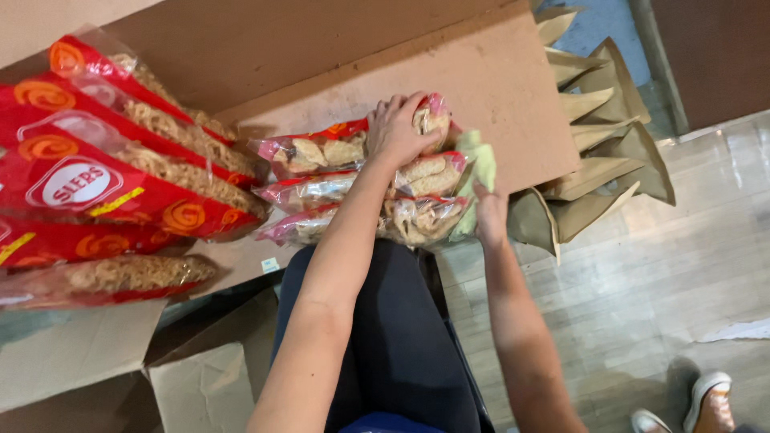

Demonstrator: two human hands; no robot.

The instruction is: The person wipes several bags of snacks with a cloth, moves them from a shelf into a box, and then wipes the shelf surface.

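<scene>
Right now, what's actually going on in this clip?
A person is handling a small stack of clear snack bags lying on a cardboard flap. The left hand presses down on the top bag, fingers spread over it. The right hand is at the stack's right end, holding a pale green cloth against it. To the left lie red bags of noodle-like snacks. Brown paper bags stand past the cardboard's right edge, and someone's shoes show on the floor.
</scene>
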